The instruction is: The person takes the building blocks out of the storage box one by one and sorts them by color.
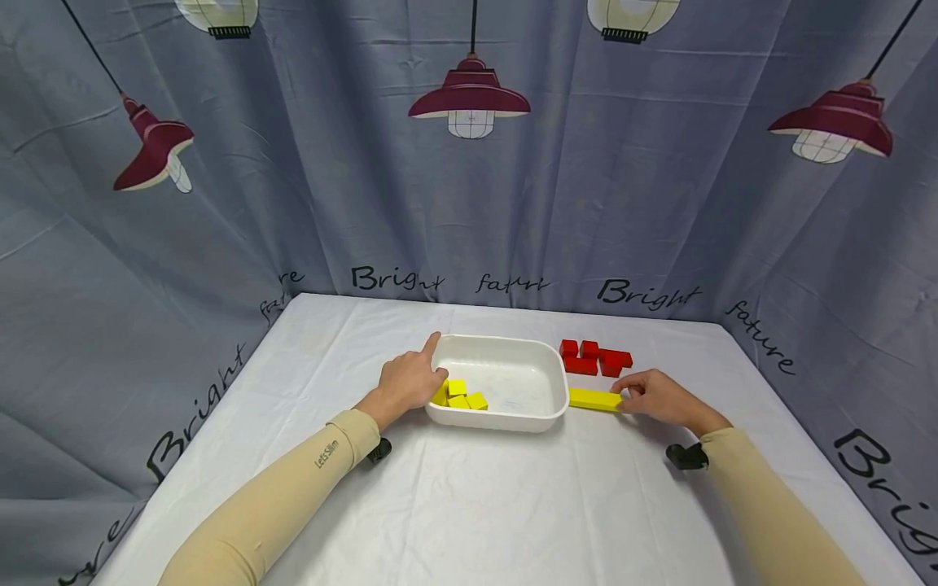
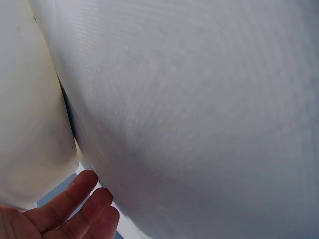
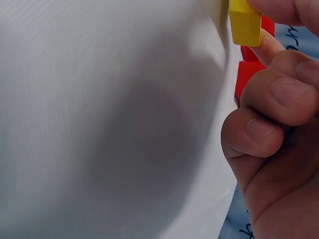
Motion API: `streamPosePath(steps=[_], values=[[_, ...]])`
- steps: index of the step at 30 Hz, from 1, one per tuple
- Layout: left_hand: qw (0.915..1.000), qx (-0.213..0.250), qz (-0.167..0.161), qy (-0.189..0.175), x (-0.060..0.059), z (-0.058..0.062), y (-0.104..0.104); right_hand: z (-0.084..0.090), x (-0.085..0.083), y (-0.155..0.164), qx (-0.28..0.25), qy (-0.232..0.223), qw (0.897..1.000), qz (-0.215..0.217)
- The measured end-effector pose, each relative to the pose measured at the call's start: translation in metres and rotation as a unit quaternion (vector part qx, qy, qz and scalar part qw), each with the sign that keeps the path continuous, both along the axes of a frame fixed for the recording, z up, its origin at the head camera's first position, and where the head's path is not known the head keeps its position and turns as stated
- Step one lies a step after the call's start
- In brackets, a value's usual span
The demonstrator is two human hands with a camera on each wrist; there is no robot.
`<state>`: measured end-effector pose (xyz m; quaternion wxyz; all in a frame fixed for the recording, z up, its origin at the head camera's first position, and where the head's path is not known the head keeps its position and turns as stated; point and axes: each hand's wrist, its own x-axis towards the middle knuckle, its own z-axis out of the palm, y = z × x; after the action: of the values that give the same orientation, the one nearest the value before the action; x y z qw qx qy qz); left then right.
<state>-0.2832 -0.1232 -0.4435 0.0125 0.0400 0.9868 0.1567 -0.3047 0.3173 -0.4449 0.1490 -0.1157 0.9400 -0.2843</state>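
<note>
A white plastic tub (image 1: 506, 422) stands mid-table with several small yellow blocks (image 1: 462, 396) in its near left corner. My left hand (image 1: 409, 380) rests against the tub's left wall (image 2: 30, 124), index finger stretched along the rim and the other fingers (image 2: 75, 206) relaxed, holding nothing. Right of the tub a long yellow block (image 1: 593, 399) lies on the cloth. My right hand (image 1: 655, 395) pinches its right end; the right wrist view shows the yellow block's end (image 3: 245, 22) between thumb and fingers (image 3: 279, 89). A cluster of red blocks (image 1: 595, 359) (image 3: 246, 74) lies just behind it.
A white cloth (image 1: 484, 505) covers the table, which is backed and flanked by a grey curtain (image 1: 469, 220) printed with lamps. The table's left and right edges run close to the curtain folds.
</note>
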Motion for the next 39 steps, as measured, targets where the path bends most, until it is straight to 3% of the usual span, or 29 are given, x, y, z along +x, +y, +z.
streamPosePath(steps=[7,39], values=[[1.0000,-0.001,0.000,0.004,-0.0006,-0.0004,-0.0005,-0.0040,-0.0028,-0.0060,-0.009,0.005,1.000,0.013],[1.0000,-0.004,0.003,-0.008,0.0003,0.0014,0.0004,-0.0035,-0.0027,-0.0077,-0.014,-0.011,1.000,-0.020]])
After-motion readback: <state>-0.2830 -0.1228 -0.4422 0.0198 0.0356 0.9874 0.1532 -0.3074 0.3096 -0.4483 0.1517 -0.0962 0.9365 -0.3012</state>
